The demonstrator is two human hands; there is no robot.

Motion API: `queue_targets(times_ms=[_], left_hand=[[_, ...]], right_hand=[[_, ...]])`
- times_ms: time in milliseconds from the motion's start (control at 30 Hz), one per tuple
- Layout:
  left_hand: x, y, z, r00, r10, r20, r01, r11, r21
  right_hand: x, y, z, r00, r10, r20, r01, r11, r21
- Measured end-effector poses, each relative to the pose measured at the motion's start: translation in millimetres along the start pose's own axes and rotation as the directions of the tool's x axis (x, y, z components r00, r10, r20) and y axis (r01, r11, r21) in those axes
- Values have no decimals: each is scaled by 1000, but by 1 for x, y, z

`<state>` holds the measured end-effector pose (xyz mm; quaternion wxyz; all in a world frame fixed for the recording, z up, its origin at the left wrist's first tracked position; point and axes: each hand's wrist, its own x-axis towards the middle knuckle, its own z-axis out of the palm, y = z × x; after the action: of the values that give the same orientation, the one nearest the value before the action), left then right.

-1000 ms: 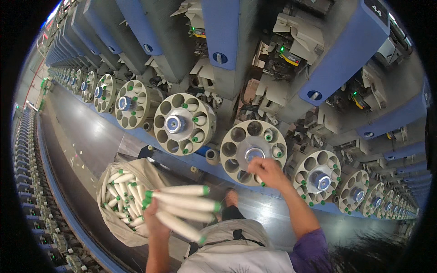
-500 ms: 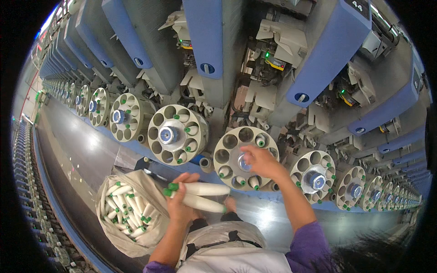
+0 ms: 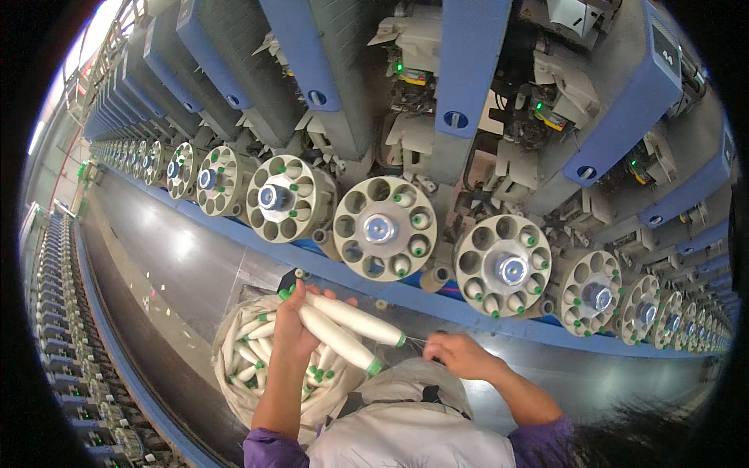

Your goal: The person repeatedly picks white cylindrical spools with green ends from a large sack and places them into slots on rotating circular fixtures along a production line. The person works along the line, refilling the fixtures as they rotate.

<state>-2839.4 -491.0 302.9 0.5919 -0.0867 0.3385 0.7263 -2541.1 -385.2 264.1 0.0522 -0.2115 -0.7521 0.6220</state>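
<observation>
Two white yarn bobbins [image 3: 335, 335] with green tube ends lie side by side in my left hand [image 3: 289, 324], its fingers wrapped round their far-left ends. From the tip of one bobbin a thin thread [image 3: 416, 341] runs across to my right hand [image 3: 464, 356]. My right fingers are pinched together on that thread, just right of the bobbin tips. Under my left forearm sits a cloth bag [image 3: 226, 373] filled with more bobbins of the same kind; my arm and the held bobbins hide part of it.
Ahead, a row of round magazines [image 3: 490, 261] with blue hubs runs along the machine, several pockets holding bobbins. Blue and grey winding units [image 3: 468, 70] rise behind them. A blue rail [image 3: 437, 300] passes below the magazines. Another machine row [image 3: 58, 312] stands at the far left.
My right hand has drawn back from a magazine hub to the thread by the bobbin tips. The held bobbins now tilt down to the right. The view has shifted.
</observation>
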Motion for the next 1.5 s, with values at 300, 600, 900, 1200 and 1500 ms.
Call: queue_targets(times_ms=[300,600,900,1200,1500], left_hand=[[8,22,-52,979,-103,-176,102,995,-16],[0,27,-51,982,-12,-189,31,995,96],[3,16,-7,986,137,-90,-119,976,185],[24,-12,10,962,218,-165,-185,963,195],[55,-27,37,977,215,0,-214,974,80]], right_hand=[[39,-26,85,834,54,-549,240,861,449],[-24,-42,84,734,145,-664,238,860,451],[12,-40,80,985,-98,-145,53,956,-287],[-58,69,-72,376,232,-897,-365,927,86],[7,46,-53,1000,-19,-25,24,978,207]])
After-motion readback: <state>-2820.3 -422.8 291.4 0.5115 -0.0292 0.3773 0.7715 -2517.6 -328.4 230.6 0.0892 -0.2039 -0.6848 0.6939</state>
